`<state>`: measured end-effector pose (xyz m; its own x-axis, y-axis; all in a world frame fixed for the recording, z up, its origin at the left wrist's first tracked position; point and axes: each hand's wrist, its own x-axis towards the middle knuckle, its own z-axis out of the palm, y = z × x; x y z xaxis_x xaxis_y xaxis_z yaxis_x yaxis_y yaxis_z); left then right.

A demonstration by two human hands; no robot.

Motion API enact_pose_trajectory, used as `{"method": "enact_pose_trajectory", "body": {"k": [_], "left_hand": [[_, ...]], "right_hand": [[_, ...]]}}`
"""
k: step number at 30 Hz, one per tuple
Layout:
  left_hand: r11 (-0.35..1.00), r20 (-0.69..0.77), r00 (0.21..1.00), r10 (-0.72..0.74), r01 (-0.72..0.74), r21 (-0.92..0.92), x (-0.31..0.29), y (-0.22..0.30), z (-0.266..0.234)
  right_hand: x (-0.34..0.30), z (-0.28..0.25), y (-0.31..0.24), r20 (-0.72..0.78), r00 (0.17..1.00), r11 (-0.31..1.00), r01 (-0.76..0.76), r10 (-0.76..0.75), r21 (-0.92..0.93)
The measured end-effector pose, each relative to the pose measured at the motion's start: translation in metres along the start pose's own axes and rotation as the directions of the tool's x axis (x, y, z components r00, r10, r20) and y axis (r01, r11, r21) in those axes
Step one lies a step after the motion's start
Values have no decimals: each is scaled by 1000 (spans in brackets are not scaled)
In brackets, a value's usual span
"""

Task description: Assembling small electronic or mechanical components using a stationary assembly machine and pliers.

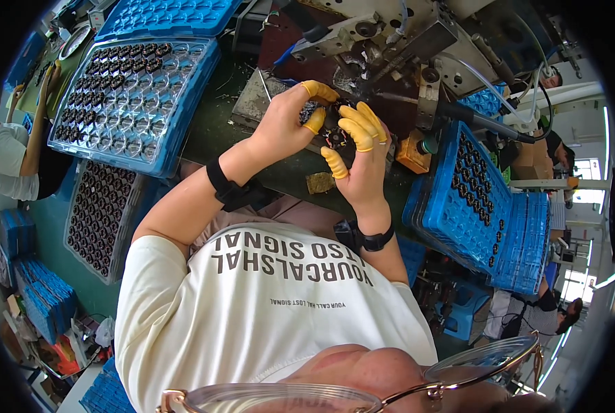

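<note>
Rotor parts (333, 127), small dark wound pieces, are being pinched between both hands at the machine (390, 41) bed. Left hand (287, 124) and right hand (362, 162) fingers are being pressed onto them. Through slick yellow finger cots (357, 127), a piece could probably be dropped.

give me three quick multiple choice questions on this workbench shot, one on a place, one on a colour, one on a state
1. Where is the blue tray part-filled with dark pieces?
A. left of the hands
B. under the hands
C. on the lap

2. What colour are the finger covers?
A. yellow
B. green
C. white

3. The left hand and right hand are
A. hanging down
B. flat on a tray
C. gripping small dark parts

Answers: 1 A, it lies off to the left. 2 A, the fingertips are yellow. 3 C, the fingers close on the parts.
</note>
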<state>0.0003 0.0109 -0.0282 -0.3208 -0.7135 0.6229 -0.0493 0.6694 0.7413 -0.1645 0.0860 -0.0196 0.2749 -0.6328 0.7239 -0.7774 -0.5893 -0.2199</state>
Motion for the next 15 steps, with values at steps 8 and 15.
{"method": "enact_pose_trajectory", "body": {"k": [8, 15], "left_hand": [[998, 7, 998, 66, -66, 16, 0, -7, -1], [997, -3, 998, 66, -66, 35, -4, -10, 1]], "right_hand": [[2, 13, 2, 7, 999, 999, -31, 31, -20], [9, 10, 4, 46, 997, 998, -54, 55, -31]]}}
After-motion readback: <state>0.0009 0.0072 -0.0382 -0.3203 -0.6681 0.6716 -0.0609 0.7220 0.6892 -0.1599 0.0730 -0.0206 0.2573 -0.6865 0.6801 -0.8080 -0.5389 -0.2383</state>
